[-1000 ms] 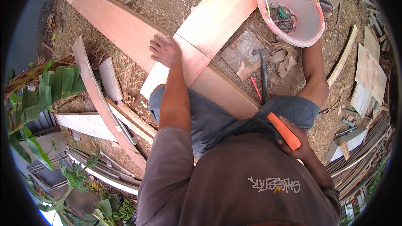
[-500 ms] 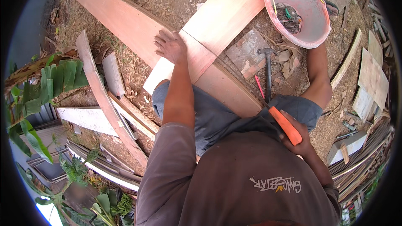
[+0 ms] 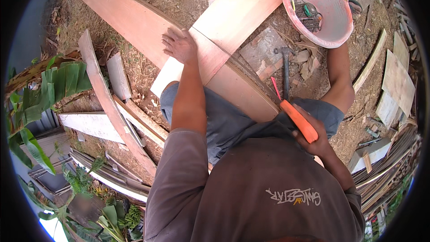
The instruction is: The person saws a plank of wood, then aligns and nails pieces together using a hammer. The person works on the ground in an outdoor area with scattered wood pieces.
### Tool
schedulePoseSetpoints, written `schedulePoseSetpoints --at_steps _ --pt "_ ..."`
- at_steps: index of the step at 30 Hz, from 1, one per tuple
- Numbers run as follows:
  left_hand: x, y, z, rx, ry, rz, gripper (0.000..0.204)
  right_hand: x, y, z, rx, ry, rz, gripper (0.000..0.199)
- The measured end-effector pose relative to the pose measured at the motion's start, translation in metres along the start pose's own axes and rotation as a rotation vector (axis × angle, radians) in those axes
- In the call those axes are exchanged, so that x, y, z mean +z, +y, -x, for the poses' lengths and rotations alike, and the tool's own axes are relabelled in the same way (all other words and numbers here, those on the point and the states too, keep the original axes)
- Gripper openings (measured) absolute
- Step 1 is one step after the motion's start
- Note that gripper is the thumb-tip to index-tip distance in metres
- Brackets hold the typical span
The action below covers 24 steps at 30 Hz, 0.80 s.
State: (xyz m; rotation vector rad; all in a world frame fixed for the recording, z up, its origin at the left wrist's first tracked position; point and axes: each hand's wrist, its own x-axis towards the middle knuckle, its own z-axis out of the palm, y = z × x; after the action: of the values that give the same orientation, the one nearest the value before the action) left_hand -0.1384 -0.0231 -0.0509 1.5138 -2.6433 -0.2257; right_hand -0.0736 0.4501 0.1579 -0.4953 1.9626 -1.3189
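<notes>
My left hand [image 3: 180, 47] lies flat, fingers spread, on a short board [image 3: 210, 54] laid across a long reddish plank [image 3: 121, 15]. The plank runs from the far left toward my lap. In my right hand [image 3: 319, 130] is the orange handle of a handsaw [image 3: 301, 122], gripped beside my right thigh. Seen almost edge-on, its thin blade stretches from the handle toward the upper left, across the short board. A dark line crosses that board along the blade; how deep the blade sits in the wood I cannot tell.
A pinkish bucket [image 3: 337, 31] holding nails and a green-handled tool stands by my foot at upper right. Nearby on the ground lie a hammer [image 3: 285, 69] and a thin red stick [image 3: 275, 88]. Curved boards [image 3: 101, 76] lie to the left, wood offcuts [image 3: 398, 80] to the right.
My right hand and the saw have moved forward, up and slightly left, along the blade's line. My left hand stays pressed on the board; the whole view shifts slightly.
</notes>
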Motion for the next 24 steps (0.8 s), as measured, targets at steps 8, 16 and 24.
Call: schedulePoseSetpoints --at_steps 8,16,24 --pt "0.003 0.002 -0.001 0.038 0.038 -0.005 0.074 0.058 0.006 -0.114 -0.041 0.023 0.003 0.070" --pt "-0.001 0.001 -0.001 0.005 0.005 0.024 0.073 -0.007 0.001 0.025 0.077 -0.046 0.024 0.072" --pt "0.003 0.002 -0.003 0.035 0.025 0.008 0.073 0.049 0.008 -0.106 -0.005 0.000 0.029 0.067"
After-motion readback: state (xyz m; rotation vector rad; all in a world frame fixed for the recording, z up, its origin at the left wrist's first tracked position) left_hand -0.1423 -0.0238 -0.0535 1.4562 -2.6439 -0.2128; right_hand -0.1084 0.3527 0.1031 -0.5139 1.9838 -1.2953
